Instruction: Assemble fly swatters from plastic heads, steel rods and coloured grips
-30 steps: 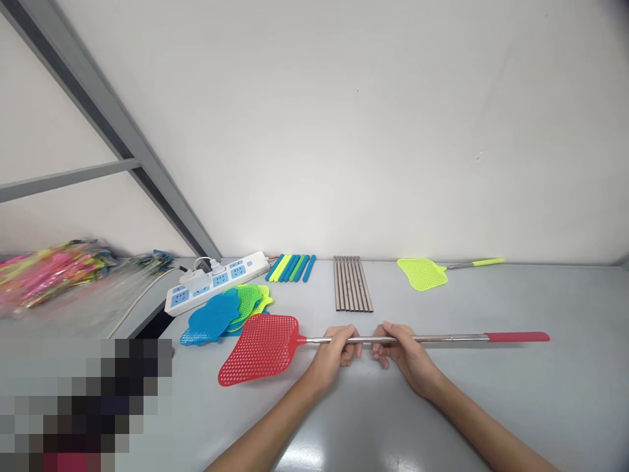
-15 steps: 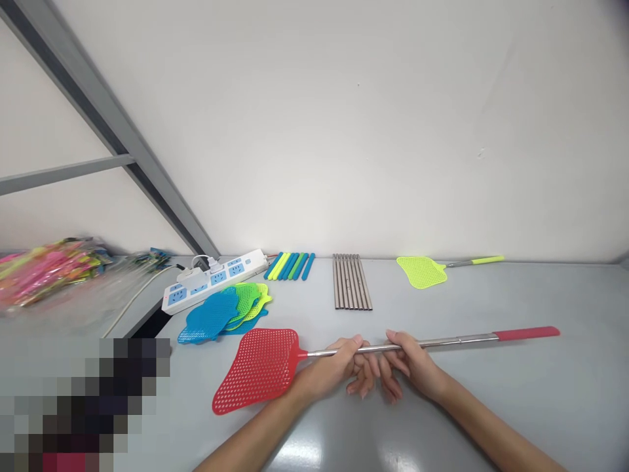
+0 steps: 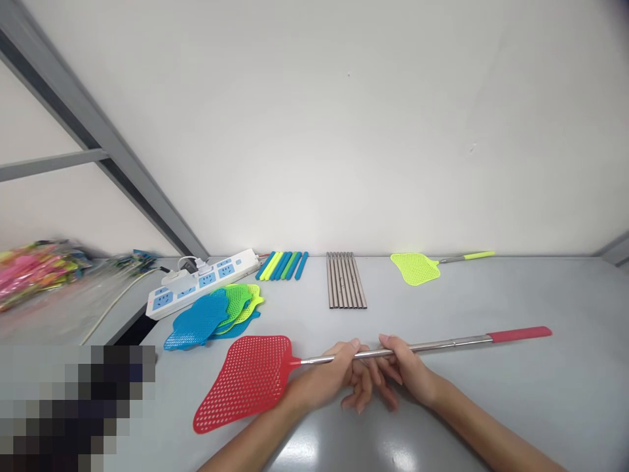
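A red fly swatter (image 3: 248,377) with an extended metal shaft and red grip lies across my view, held above the grey table. My left hand (image 3: 339,373) pinches the shaft between thumb and fingers, close to the mesh head. Further along the same shaft, my right hand (image 3: 407,367) holds it with the thumb on top. The loose fingers of both hands overlap below the shaft. Toward the right end is the swatter's red grip (image 3: 521,334), which neither hand touches.
Blue, green and yellow swatter heads (image 3: 199,319) lie piled at left, beside a white power strip (image 3: 204,282). Behind are coloured grips (image 3: 282,265), a row of metal rods (image 3: 346,280) and a yellow fly swatter (image 3: 417,269). Plastic-bagged goods (image 3: 44,272) sit far left.
The red swatter's head has dipped slightly down and left, with both hands still on the shaft. The whole view has shifted a little, moving the background leftward.
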The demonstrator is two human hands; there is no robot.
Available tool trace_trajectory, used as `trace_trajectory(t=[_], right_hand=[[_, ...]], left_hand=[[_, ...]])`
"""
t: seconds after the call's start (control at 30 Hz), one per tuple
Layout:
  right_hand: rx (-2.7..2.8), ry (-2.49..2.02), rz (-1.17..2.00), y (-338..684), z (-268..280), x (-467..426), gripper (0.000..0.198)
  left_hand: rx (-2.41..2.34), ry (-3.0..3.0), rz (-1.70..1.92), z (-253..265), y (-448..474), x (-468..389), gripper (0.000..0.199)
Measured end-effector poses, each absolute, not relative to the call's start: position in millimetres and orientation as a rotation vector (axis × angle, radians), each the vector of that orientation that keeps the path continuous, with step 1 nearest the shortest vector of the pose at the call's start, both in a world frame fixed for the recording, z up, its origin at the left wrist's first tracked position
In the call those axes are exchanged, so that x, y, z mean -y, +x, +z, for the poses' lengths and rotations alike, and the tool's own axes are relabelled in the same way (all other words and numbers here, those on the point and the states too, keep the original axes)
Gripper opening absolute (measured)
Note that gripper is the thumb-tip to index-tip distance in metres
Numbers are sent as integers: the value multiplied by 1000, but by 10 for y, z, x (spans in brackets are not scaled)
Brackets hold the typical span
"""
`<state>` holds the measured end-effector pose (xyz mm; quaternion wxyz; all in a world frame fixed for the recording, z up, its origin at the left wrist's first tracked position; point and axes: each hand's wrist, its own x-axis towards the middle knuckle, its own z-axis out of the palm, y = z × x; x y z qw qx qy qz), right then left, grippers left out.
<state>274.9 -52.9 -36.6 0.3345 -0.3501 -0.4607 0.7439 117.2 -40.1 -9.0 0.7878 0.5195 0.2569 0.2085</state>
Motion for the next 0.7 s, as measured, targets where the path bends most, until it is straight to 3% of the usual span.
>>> trace_trajectory(t=[0.7], right_hand=[[1061, -970, 1866, 2730, -443, 454, 50]], left_hand=[[-900, 1322, 617, -70, 1206, 438, 48]])
